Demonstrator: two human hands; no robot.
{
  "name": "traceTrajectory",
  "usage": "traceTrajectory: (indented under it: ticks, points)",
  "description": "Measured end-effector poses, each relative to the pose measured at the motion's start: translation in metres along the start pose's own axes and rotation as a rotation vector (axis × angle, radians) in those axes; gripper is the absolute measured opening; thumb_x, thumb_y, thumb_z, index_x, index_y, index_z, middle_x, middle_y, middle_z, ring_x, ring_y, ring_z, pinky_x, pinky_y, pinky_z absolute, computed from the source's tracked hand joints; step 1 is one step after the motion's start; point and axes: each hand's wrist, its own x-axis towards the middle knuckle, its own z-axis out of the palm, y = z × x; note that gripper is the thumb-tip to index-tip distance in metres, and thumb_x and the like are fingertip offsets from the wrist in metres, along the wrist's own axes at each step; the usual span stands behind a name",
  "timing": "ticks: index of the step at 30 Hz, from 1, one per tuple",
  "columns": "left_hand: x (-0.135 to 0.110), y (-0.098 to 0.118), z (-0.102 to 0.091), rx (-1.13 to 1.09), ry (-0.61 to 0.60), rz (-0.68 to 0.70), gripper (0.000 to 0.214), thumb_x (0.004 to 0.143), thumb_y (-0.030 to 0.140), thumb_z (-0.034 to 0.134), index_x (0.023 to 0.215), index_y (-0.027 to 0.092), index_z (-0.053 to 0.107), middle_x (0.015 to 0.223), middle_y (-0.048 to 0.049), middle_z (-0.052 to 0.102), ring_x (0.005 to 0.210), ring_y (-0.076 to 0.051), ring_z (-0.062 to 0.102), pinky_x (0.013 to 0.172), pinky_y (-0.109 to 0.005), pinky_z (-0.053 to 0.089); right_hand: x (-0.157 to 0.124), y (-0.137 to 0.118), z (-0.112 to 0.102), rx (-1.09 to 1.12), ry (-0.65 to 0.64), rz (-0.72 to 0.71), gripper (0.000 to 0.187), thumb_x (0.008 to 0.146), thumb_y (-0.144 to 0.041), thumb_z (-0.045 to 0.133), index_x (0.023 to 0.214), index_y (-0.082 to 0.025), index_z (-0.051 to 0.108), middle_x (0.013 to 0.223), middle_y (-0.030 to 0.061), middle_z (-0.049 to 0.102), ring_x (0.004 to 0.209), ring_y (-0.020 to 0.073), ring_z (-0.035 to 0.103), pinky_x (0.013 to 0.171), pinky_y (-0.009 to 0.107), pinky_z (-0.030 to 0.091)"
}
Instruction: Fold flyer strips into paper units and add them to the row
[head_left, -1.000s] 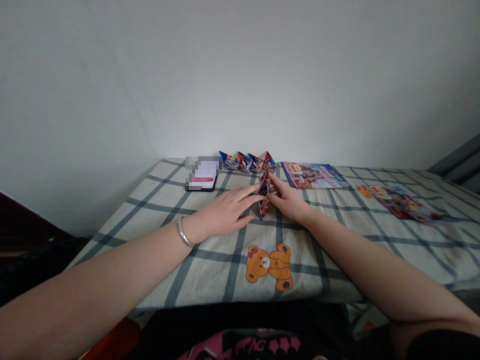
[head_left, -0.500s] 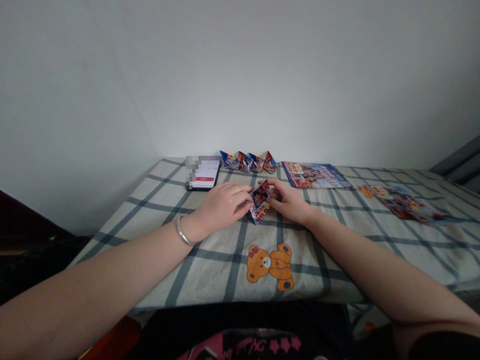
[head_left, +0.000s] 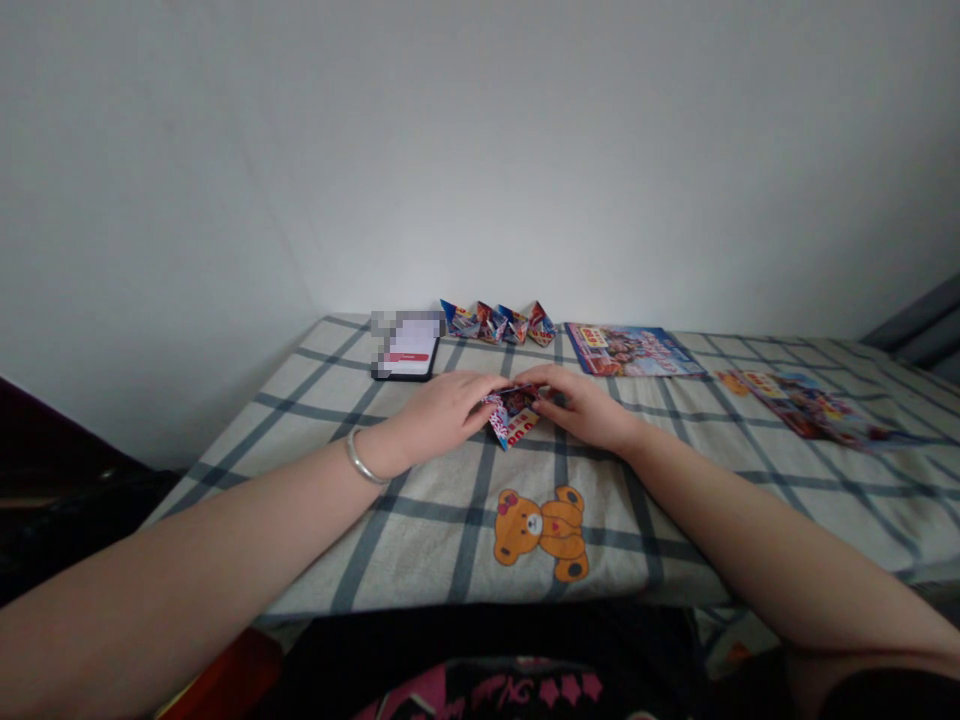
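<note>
A small folded piece of colourful printed paper (head_left: 513,417) lies on the checked cloth (head_left: 450,520) between my two hands. My left hand (head_left: 444,408), with a silver bangle on its wrist, pinches the paper's left edge with closed fingers. My right hand (head_left: 583,403) presses on the paper's right and top edge, fingers bent over it. Much of the paper is hidden under my fingertips.
Several folded paper shapes (head_left: 497,322) stand in a row by the wall. A phone (head_left: 409,356) lies to their left. A colourful printed sheet (head_left: 628,349) and another sheet (head_left: 806,406) lie to the right. An orange bear print (head_left: 541,530) marks the cloth near me.
The paper stood upright on its edge a second ago; it has been turned and pushed down flatter onto the cloth. Both hands have closed in over it.
</note>
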Motion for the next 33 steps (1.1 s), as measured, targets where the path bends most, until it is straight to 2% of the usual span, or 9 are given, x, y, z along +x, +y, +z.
traceTrajectory:
  ticks: [2,7,13,23,28,33]
  points:
    - [0.0,-0.002,-0.001,-0.011,-0.031,0.017,0.029,0.094,0.019,0.051,0.123,0.017,0.054,0.116,-0.0084,0.066,0.108,-0.022,0.062,0.096,-0.04,0.049,0.0,0.001,-0.002,-0.036,-0.013,-0.069,0.035,0.089,-0.015,0.056,0.123,-0.023,0.059,0.121,0.0081,0.066,0.114,0.0202,0.059,0.101,0.041,0.048]
    - [0.0,-0.005,-0.004,-0.026,-0.1,0.089,0.026,0.096,0.022,0.052,0.121,0.02,0.057,0.123,-0.0067,0.065,0.111,-0.02,0.062,0.098,-0.036,0.048,0.001,0.002,-0.004,-0.05,-0.065,-0.162,0.037,0.09,-0.01,0.051,0.122,-0.024,0.063,0.117,0.0079,0.069,0.11,0.0183,0.062,0.097,0.039,0.052]
    - [-0.001,-0.009,-0.003,0.009,-0.127,0.127,0.026,0.095,0.025,0.056,0.12,0.02,0.061,0.126,-0.007,0.064,0.115,-0.02,0.061,0.1,-0.036,0.047,-0.001,0.001,-0.007,-0.073,-0.112,-0.149,0.039,0.088,-0.005,0.05,0.116,-0.023,0.069,0.12,0.0078,0.068,0.111,0.0165,0.064,0.096,0.034,0.054]
    - [0.0,-0.013,-0.001,0.016,-0.134,0.21,0.029,0.095,0.025,0.058,0.123,0.02,0.063,0.127,-0.0079,0.064,0.116,-0.021,0.061,0.102,-0.038,0.048,-0.002,0.002,-0.008,-0.149,-0.14,-0.141,0.03,0.088,-0.011,0.057,0.108,-0.025,0.074,0.118,0.0055,0.071,0.106,0.0174,0.068,0.092,0.032,0.056]
    - [0.0,-0.016,0.0,0.035,-0.167,0.209,0.028,0.094,0.024,0.058,0.121,0.025,0.065,0.129,-0.0064,0.063,0.115,-0.022,0.06,0.1,-0.04,0.048,-0.001,-0.001,-0.009,-0.163,-0.156,-0.157,0.027,0.089,-0.013,0.056,0.103,-0.026,0.076,0.117,0.0042,0.072,0.103,0.016,0.07,0.088,0.028,0.057]
    - [0.0,-0.015,-0.002,0.011,-0.174,0.2,0.027,0.095,0.024,0.058,0.12,0.026,0.066,0.131,-0.006,0.061,0.117,-0.021,0.059,0.102,-0.04,0.047,0.0,-0.003,-0.01,-0.193,-0.176,-0.159,0.027,0.089,-0.012,0.058,0.101,-0.028,0.076,0.118,0.0027,0.072,0.102,0.0163,0.07,0.087,0.029,0.056]
